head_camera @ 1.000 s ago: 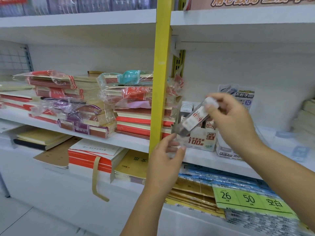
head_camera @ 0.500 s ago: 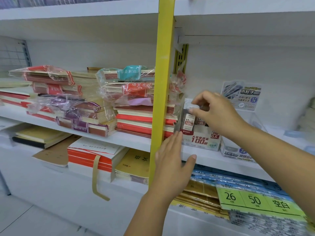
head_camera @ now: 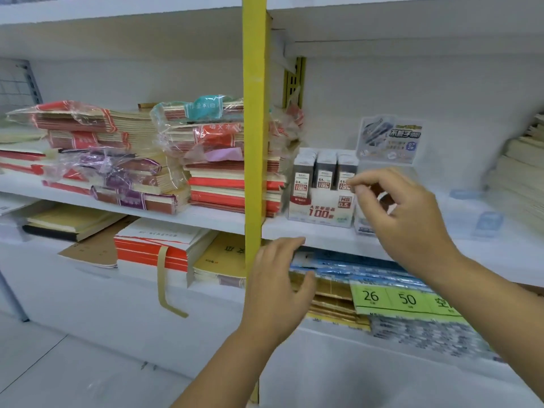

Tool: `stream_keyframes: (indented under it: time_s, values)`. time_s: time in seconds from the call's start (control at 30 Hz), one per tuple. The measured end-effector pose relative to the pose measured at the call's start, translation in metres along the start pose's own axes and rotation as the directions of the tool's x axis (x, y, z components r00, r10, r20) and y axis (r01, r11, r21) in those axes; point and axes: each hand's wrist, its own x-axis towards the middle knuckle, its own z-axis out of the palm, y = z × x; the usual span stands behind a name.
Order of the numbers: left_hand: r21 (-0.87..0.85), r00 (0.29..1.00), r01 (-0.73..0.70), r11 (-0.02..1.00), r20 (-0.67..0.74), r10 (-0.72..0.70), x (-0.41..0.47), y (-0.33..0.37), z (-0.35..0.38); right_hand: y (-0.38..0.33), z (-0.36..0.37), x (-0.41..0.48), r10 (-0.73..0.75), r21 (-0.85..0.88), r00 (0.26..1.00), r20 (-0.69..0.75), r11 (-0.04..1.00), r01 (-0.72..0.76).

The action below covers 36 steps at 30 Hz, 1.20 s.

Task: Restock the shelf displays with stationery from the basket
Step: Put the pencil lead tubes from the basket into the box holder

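White shop shelving fills the wall, split by a tall yellow metal upright, with wrapped stacks of red-and-cream paper notebooks to its left. Right of the upright, on the middle white shelf board, stands a white cardboard display box with red print, holding three rows of small grey-and-white pencil-lead cases. The basket is out of sight.

The right hand hovers just right of the box, its fingers loosely curled and gripping nothing. The forefinger tip is at the rightmost case, but blur hides whether it touches. The left hand is lower, by the shelf's near edge, with fingers nearly straight and nothing in it.

As I judge it, a careless fingertip could hook that rightmost case and tip it out. A nudge could also slide the light box toward the near edge, or back against the clear plastic leaflet stand.
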Motion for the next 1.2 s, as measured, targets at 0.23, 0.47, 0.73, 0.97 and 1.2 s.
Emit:
stream_keyframes:
  time_s: [0.23,0.47,0.73,0.97,1.2]
  values:
    - [0.223,0.655,0.067,0.973,0.726,-0.211,-0.122,-0.047,0.058,0.048,-0.009,-0.165,0.447,0.017,0.799,0.401,0.869,-0.495]
    - [0.390,0.476,0.356,0.849,0.706,-0.524,-0.232,-0.105,0.124,0.124,0.048,-0.359,0.752,-0.289,0.269,0.602,0.519,-0.805]
    - [0.534,0.194,0.563,0.631,0.657,-0.728,-0.305,-0.162,0.138,0.132,0.128,-0.469,0.715,-0.437,-0.094,0.693,0.312,-0.844]
    - [0.387,0.232,0.707,0.592,0.664,-0.711,-0.320,-0.175,0.135,0.110,0.192,-0.479,0.774,-0.459,0.043,0.632,0.419,-0.784]
    - [0.268,0.199,0.832,0.486,0.673,-0.712,-0.322,-0.180,0.131,0.091,0.220,-0.478,0.799,-0.413,-0.044,0.599,0.261,-0.873]
